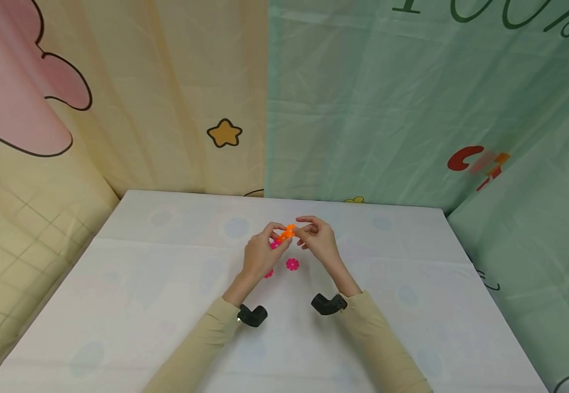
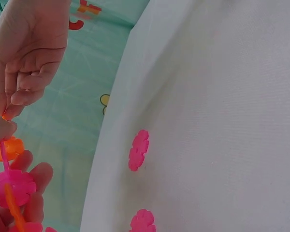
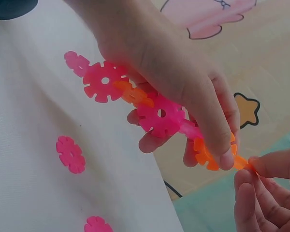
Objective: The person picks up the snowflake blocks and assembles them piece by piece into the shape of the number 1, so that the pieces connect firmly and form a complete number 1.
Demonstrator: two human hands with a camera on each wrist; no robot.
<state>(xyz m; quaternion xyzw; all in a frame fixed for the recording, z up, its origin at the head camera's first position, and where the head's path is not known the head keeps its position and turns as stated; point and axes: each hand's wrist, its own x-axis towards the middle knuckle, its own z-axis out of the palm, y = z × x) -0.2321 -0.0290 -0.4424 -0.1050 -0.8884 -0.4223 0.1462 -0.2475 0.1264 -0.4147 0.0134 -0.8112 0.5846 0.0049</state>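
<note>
A chain of notched pink and orange plastic snowflake discs (image 3: 171, 121) is raised above the table. My left hand (image 1: 259, 255) holds it, thumb pressing on an orange disc (image 3: 210, 157) near one end, the other fingers behind. At that end, my right hand (image 1: 320, 240) pinches another orange disc (image 3: 240, 163) between thumb and index finger; it meets the chain edge-on. Whether its slots are fully engaged is hidden by the fingertips. The chain's pink tail (image 3: 77, 64) sticks out past the left hand. Two loose pink discs (image 3: 71, 154) (image 3: 97, 224) lie flat below the hands.
A white cloth with pale spots covers the table (image 1: 166, 316). Printed curtains, yellow (image 1: 181, 82) and green (image 1: 363, 109), hang behind its far edge. Black wrist devices (image 1: 329, 304) sit at both sleeve cuffs.
</note>
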